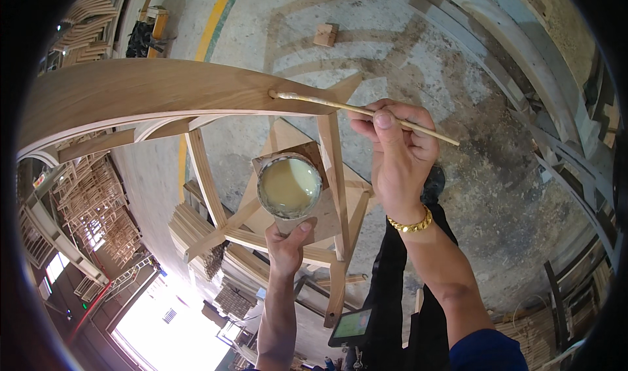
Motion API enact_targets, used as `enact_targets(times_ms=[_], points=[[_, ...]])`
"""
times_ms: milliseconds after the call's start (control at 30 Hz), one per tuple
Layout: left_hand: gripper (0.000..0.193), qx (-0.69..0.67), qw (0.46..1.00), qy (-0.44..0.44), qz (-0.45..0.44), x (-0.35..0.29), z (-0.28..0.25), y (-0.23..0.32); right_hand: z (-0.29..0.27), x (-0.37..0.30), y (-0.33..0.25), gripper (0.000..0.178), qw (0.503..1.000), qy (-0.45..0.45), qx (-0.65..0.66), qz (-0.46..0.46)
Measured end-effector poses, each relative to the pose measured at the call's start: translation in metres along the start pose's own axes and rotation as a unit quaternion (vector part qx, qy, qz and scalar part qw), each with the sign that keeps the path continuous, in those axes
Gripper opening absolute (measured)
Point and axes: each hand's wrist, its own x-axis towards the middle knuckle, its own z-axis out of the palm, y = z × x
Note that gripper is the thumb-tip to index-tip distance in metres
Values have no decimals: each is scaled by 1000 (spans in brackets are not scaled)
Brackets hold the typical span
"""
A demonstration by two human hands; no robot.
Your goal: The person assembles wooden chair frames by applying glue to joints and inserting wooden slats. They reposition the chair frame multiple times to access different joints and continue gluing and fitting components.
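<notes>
Between the thumb and fingers of my right hand [399,155] is a thin wooden stick [366,111]. Pale, whitish stuff coats its far end, which meets a small round hole [273,94] in a curved wooden rail [163,86]. My left hand [286,247] grips a round pot of cream-coloured glue-like liquid [288,186] from below, beneath the rail. Dried smears crust the pot's rim. The rail belongs to a wooden frame with slanted legs [333,181], standing around and behind the pot.
Stacked curved wooden parts [209,240] lie beyond the frame at lower left. A small wood block [326,35] rests on the concrete floor. Long curved pieces [517,57] line the right side. A screen [351,325] sits near my legs, and wooden racks [91,201] stand left.
</notes>
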Motion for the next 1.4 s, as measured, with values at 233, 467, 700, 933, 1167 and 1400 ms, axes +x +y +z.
enact_targets(times_ms=[233,467,700,933,1167,1400], points=[[18,11,1000,0,1,3,-2,-4,-7,1,10,12,1000,2,25,0],[18,18,1000,2,-18,3,-3,-4,-10,-7,9,13,999,-27,37,7],[17,3,1000,-10,-6,5,-3,-9,-6,-2,11,15,999,5,50,19],[17,3,1000,-16,-14,7,-4,-9,-10,-1,11,14,999,-2,45,20],[17,-13,1000,-9,-22,5,2,-8,-18,1,11,13,998,-27,45,22],[19,8,999,-8,-35,5,0,-8,-19,8,10,14,999,-32,22,20]])
